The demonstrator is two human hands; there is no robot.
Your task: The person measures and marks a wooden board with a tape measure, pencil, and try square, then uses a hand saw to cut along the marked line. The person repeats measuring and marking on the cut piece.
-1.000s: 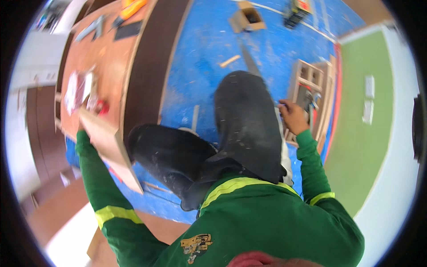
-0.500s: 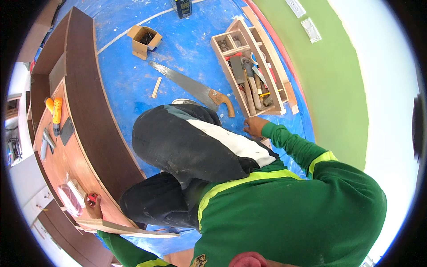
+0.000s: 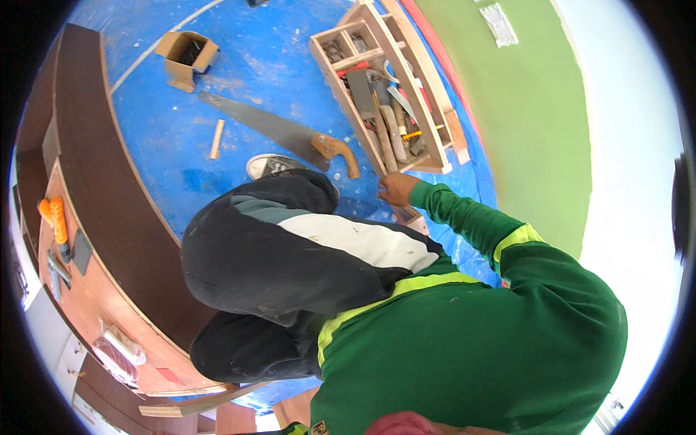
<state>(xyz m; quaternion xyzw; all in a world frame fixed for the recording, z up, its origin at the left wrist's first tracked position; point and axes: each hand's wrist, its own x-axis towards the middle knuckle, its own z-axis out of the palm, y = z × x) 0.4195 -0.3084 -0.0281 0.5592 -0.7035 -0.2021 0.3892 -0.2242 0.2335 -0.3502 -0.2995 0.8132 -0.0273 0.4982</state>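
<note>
My right hand (image 3: 397,188) hangs at the near end of an open wooden toolbox (image 3: 428,164). Its fingers are curled, and whatever they may hold is hidden. A hammer (image 3: 384,138) with a wooden handle, a grey flat blade (image 3: 360,94) and other hand tools lie in the box. Left of that hand, a handsaw (image 3: 286,134) with a wooden handle rests on the blue sheet. My left hand is out of sight; only a bit of its sleeve (image 3: 296,429) shows at the lower edge.
A dark brown curved cabinet (image 3: 123,167) stands at left, with an orange drill (image 3: 58,225) and a plastic-wrapped pack (image 3: 119,351) on its wooden face. A cardboard box (image 3: 187,58), a small wood strip (image 3: 217,139) and my shoe (image 3: 272,165) are on the blue sheet (image 3: 246,65).
My left hand, which held a red tape measure over the cabinet, has dropped out of view. The wooden strip by it has shifted. The view has swung, and my right hand stays by the toolbox.
</note>
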